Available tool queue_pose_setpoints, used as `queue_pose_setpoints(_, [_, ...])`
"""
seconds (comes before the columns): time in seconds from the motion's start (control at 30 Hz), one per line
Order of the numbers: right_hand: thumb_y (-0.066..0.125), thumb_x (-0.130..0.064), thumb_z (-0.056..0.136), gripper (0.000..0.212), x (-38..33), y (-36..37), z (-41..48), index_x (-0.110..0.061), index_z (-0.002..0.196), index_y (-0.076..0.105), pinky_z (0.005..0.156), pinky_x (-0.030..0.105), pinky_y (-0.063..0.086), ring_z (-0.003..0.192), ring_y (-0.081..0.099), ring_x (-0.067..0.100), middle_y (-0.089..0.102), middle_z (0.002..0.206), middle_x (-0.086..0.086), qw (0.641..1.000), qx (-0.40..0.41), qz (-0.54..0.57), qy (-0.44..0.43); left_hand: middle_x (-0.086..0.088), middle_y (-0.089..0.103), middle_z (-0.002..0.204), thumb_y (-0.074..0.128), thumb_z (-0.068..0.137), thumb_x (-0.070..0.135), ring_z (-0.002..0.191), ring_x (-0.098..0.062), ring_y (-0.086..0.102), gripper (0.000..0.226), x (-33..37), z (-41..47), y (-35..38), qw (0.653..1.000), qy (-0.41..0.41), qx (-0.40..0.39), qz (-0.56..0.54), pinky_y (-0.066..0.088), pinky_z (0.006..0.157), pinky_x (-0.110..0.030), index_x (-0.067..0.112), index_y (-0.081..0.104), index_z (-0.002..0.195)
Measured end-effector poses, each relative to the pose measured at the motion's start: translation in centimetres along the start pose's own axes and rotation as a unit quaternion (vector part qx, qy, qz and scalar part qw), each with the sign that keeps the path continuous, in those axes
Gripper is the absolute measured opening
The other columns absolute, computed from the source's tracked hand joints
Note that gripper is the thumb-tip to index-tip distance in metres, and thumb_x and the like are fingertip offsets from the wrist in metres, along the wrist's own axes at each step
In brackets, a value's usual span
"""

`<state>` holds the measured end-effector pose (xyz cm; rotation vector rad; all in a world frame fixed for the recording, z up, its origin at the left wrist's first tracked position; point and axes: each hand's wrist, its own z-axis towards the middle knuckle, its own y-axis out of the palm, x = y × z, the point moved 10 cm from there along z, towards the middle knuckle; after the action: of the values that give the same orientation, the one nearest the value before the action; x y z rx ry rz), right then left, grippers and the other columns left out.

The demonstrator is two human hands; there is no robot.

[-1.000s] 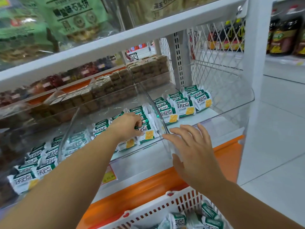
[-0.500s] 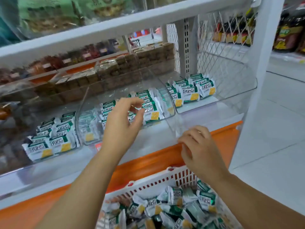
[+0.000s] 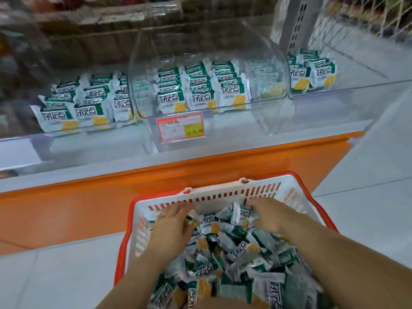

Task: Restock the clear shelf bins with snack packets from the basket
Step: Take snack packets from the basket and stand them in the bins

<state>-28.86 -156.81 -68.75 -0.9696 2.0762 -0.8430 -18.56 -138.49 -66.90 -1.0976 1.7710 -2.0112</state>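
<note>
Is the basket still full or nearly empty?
Full: the basket is heaped with packets, both hands among them.

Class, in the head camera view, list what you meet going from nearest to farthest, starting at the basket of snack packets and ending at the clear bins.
Loose snack packets in the white basket → orange shelf base → price tag → middle clear bin holding standing packets.

1. An orange-framed paper price tag (image 3: 180, 127) stands at the shelf's front edge.
2. An orange shelf base panel (image 3: 156, 175) runs below.
3. Pale grey floor tiles (image 3: 367, 175) lie alongside.
4. A grey perforated metal upright (image 3: 298, 21) stands behind.
</note>
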Motion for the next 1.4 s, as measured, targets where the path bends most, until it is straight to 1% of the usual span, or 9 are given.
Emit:
queue_pose_setpoints(0.1, [0.056, -0.015, 0.095, 0.067, -0.2, 1.8, 2.1, -0.022, 0.151, 0.019, 0.108, 0.040, 0.036, 0.135, 0.037, 0.028, 0.025, 0.155, 0.007, 0.999, -0.002, 0.034, 0.006, 0.002, 0.040, 0.147, 0.048, 0.089, 0.046, 0.138, -0.026, 0.034, 0.053, -1.0, -0.1, 2.7, 0.992, 0.008, -0.075, 0.105, 0.018, 0.115, -0.053, 0.032, 0.044, 0.140])
queue_pose_setpoints(0.23, [0.052, -0.003, 0.091, 0.071, -0.1, 3.6, 3.7, -0.026, 0.149, 0.018, 0.102, 0.040, 0.040, 0.127, 0.042, 0.032, 0.032, 0.148, 0.011, 0.998, 0.024, 0.057, 0.020, 0.000, 0.062, 0.127, 0.031, 0.079, 0.059, 0.121, -0.028, 0.055, 0.061, -2.2, -0.4, 4.5, 0.985, 0.010, -0.120, 0.128, 0.032, 0.102, -0.063, 0.031, 0.062, 0.123])
queue_pose_setpoints(0.47, [0.062, -0.014, 0.088, 0.052, 1.4, 2.9, 4.2, -0.026, 0.135, 0.044, 0.094, 0.036, 0.047, 0.113, 0.052, 0.027, 0.036, 0.137, 0.006, 0.997, 0.056, -0.043, 0.041, 0.009, 0.012, 0.159, 0.037, 0.095, 0.053, 0.147, -0.015, 0.003, 0.058, -1.9, -0.2, 5.0, 0.977, -0.005, -0.153, 0.151, -0.014, 0.113, -0.052, 0.039, 0.019, 0.148])
queue_pose_setpoints(0.63, [0.063, -0.028, 0.090, 0.048, 0.1, 0.8, 2.2, -0.019, 0.135, 0.046, 0.101, 0.033, 0.039, 0.122, 0.045, 0.023, 0.047, 0.136, 0.006, 0.999, 0.035, 0.005, -0.021, 0.019, 0.030, 0.147, 0.047, 0.096, 0.039, 0.140, -0.006, 0.023, 0.043, 0.3, 0.3, 1.8, 0.997, -0.008, -0.068, 0.032, -0.002, 0.116, -0.049, 0.041, 0.040, 0.138])
queue_pose_setpoints(0.77, [0.059, -0.026, 0.093, 0.050, -2.6, -2.1, 0.5, -0.017, 0.139, 0.041, 0.098, 0.032, 0.041, 0.121, 0.049, 0.023, 0.048, 0.140, 0.006, 0.998, -0.004, 0.026, -0.063, 0.019, 0.047, 0.128, 0.058, 0.094, 0.027, 0.117, -0.002, 0.050, 0.040, 4.9, 1.0, -2.4, 0.992, 0.062, -0.014, -0.113, 0.042, 0.099, -0.024, 0.037, 0.049, 0.131])
queue_pose_setpoints(0.97, [0.057, -0.035, 0.093, 0.038, -8.8, -10.9, -5.9, -0.021, 0.128, 0.049, 0.082, 0.029, 0.046, 0.103, 0.054, 0.017, 0.056, 0.122, -0.003, 0.984, 0.069, -0.016, -0.164, 0.040, 0.048, 0.103, 0.066, 0.087, 0.033, 0.097, 0.011, 0.054, 0.047, 11.2, 1.6, -10.0, 0.976, 0.089, 0.022, -0.200, 0.043, 0.079, -0.006, 0.059, 0.036, 0.112])
queue_pose_setpoints(1.1, [0.064, -0.030, 0.088, 0.029, -8.8, -17.8, -12.5, -0.036, 0.113, 0.051, 0.054, 0.013, 0.039, 0.062, 0.054, -0.003, 0.058, 0.094, -0.011, 0.944, 0.218, 0.110, -0.221, 0.024, 0.063, 0.088, 0.068, 0.084, 0.028, 0.078, 0.008, 0.058, 0.035, 13.7, 1.4, -16.3, 0.951, 0.094, 0.142, -0.258, 0.045, 0.064, -0.012, 0.054, 0.050, 0.100])
queue_pose_setpoints(1.27, [0.069, -0.022, 0.084, 0.027, -6.7, -23.1, -17.0, -0.041, 0.098, 0.056, 0.072, 0.032, 0.054, 0.073, 0.061, 0.007, 0.057, 0.106, -0.014, 0.898, 0.313, 0.184, -0.249, 0.013, 0.053, 0.073, 0.067, 0.083, 0.032, 0.069, -0.006, 0.049, 0.029, 18.4, 2.8, -20.9, 0.936, 0.133, 0.191, -0.263, 0.039, 0.060, -0.014, 0.053, 0.051, 0.096])
queue_pose_setpoints(1.4, [0.069, -0.014, 0.085, 0.027, -3.4, -27.4, -18.2, -0.037, 0.092, 0.057, 0.077, 0.044, 0.054, 0.079, 0.066, 0.028, 0.062, 0.100, 0.004, 0.864, 0.390, 0.213, -0.237, 0.020, 0.056, 0.101, 0.061, 0.090, 0.031, 0.086, 0.006, 0.058, 0.036, 20.3, 6.1, -22.1, 0.931, 0.145, 0.193, -0.274, 0.044, 0.072, -0.007, 0.049, 0.046, 0.117])
